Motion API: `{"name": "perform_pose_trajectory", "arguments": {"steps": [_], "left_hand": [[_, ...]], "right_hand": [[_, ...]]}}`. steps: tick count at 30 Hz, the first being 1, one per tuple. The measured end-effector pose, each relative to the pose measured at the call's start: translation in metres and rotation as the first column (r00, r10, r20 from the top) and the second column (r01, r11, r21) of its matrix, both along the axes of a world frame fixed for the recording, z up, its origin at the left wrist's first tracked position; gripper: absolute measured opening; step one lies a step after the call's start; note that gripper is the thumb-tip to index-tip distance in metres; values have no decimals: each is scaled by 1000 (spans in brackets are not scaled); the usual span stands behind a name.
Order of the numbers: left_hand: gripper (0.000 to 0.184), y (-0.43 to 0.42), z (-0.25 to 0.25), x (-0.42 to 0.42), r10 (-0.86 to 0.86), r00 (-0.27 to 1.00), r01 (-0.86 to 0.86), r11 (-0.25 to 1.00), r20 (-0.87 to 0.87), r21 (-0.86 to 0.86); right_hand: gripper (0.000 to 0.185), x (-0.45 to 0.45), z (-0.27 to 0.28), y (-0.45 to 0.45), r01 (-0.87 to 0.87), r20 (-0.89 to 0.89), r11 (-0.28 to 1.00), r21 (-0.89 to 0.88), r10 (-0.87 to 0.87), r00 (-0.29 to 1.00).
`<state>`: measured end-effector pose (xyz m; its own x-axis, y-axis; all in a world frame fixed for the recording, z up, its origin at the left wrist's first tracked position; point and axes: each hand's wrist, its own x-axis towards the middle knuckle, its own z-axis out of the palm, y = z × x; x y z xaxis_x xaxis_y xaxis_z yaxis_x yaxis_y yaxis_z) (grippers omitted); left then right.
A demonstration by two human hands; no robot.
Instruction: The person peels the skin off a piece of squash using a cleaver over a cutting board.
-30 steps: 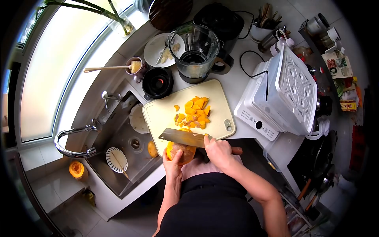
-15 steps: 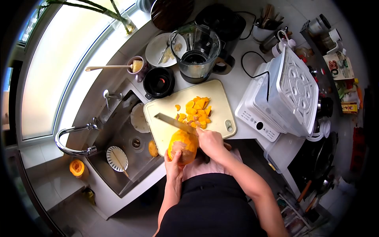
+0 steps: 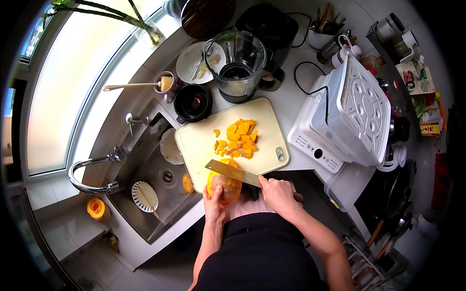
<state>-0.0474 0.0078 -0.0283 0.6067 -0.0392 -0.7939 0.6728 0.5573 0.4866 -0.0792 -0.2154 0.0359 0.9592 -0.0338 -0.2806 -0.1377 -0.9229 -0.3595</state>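
My left hand [image 3: 214,202] grips a partly peeled orange pumpkin [image 3: 230,190] from its lower left, at the front edge of the cream cutting board [image 3: 194,140]. The pumpkin's near side still shows brownish skin. My right hand [image 3: 278,194] is closed round the handle of a wide-bladed knife [image 3: 238,173]. The blade slants up to the left and lies across the pumpkin's upper part. Beyond it, a pile of orange pieces [image 3: 241,137] lies on the board.
Left of the board is the sink [image 3: 141,220] with a striped dish [image 3: 144,196] and the faucet [image 3: 92,169] over it. Behind the board stand a black bowl [image 3: 192,103] and a glass blender jug [image 3: 236,65]. A white steamer [image 3: 340,116] stands at the right.
Over the last half second, my right hand and the knife have shifted right and slightly down. The blade is now broader in view, and the pumpkin has tilted in my left hand.
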Motion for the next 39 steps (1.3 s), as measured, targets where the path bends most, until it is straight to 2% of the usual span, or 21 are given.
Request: {"name": "perform_pose_trajectory", "arguments": {"steps": [4,7,17,19,23,25,28,31,35,39], "left_hand": [[74,-1,2,0,4,1000,-4,1000,6,-24],[74,-2,3,0,4,1000,-4,1000,4,-24],[76,-2,7,1,-9,1000,9,1000,-10,-14],[75,-3,7,1,-10,1000,10,1000,4,-5],[75,0,-1,0,-9,1000,9,1000,17,-11],[75,2,-2,1,-15,999,15,1000,31,-6],[74,2,3,4,-23,1000,23,1000,-1,-16],[74,2,4,3,-22,1000,22,1000,1,-5],[74,1,2,4,-21,1000,21,1000,-4,-7],[73,-1,4,4,-7,1000,7,1000,12,-13]], "right_hand": [[35,3,17,-2,-47,-27,998,31,48,998],[30,1,6,6,2,-29,1000,-17,-3,1000],[28,12,6,8,-46,-89,998,35,49,995],[22,17,6,18,2,-13,1000,-3,-2,1000],[21,24,3,23,-12,-4,1000,-5,12,1000],[19,26,12,20,-9,-49,998,67,13,999],[18,26,25,16,-35,-98,998,59,41,994],[28,26,12,20,-17,-81,998,55,21,997],[22,28,13,32,-37,-55,999,-38,35,998],[33,31,9,35,-74,-18,993,-88,73,997]]}}
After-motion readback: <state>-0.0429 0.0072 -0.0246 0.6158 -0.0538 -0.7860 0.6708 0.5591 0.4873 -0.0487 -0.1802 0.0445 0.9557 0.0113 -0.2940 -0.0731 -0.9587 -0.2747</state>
